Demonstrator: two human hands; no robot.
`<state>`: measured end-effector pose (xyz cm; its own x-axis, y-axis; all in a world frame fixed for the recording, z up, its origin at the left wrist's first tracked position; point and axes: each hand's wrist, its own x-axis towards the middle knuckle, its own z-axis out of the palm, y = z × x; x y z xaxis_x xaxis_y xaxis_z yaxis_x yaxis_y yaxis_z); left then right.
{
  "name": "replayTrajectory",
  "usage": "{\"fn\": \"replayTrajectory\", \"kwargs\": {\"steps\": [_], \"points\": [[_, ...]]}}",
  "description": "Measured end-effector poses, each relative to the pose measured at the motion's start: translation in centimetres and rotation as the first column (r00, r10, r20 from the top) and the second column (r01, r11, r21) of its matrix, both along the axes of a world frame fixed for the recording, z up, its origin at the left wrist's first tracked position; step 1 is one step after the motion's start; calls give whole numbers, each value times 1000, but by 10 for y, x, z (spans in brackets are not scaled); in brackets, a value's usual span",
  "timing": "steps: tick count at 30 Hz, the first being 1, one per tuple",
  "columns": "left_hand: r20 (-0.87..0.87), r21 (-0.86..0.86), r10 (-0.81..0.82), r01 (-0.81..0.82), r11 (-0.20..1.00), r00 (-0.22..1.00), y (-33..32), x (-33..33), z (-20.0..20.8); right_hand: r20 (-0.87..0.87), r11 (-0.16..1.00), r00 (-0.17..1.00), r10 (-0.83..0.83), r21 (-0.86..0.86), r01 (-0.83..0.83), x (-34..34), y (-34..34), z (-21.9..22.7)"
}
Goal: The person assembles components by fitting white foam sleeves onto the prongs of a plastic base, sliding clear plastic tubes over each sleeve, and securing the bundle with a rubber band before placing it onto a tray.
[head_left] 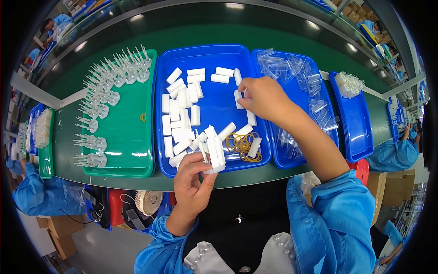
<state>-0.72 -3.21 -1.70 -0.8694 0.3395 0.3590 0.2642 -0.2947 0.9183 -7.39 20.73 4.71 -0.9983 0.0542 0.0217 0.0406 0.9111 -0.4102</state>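
Note:
My left hand [194, 185], its fingers closed, holds a white pronged stand [214, 153] upright at the near edge of the middle blue tray [203, 50]. White cylinder-like pieces sit on several of its prongs, and at least one thin prong shows bare. Over the right side of that tray, my right hand [264, 98] pinches a small white piece [238, 99] between thumb and fingertips. More loose white pieces [182, 98] lie scattered in the tray, mostly on its left half. Yellow rubber bands [244, 145] lie tangled in its near right corner.
At left, a green tray [125, 160] holds rows of clear-based pronged stands [105, 91] and one rubber band [143, 117]. A blue tray of clear plastic pieces [292, 68] adjoins on the right. Beyond it, another blue tray [356, 123] carries a white bundle [349, 85]. Co-workers sit at both sides.

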Motion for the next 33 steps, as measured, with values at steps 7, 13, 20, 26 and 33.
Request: {"fn": "replayTrajectory", "kwargs": {"steps": [7, 13, 20, 26, 33], "points": [[-73, -60, 44, -48, 997, 996, -2, 0, 0, 75, 994, 993, 87, 54, -91, -13, -13, -21], [-124, -120, 52, -67, 990, 991, -3, -1, 2, 23, 978, 979, 203, -50, -202, -10, -13, -32], [-160, -143, 42, -65, 988, 986, -2, 0, 5, -27, 959, 986, 162, -232, -164, -3, -18, -29], [-169, -176, 34, -64, 982, 985, -4, 1, 5, -56, 934, 985, 161, -314, -170, 0, -20, -29], [-213, -192, 61, -103, 976, 975, -5, 1, 4, -108, 956, 951, 289, -14, -292, 0, -29, -30]]}}
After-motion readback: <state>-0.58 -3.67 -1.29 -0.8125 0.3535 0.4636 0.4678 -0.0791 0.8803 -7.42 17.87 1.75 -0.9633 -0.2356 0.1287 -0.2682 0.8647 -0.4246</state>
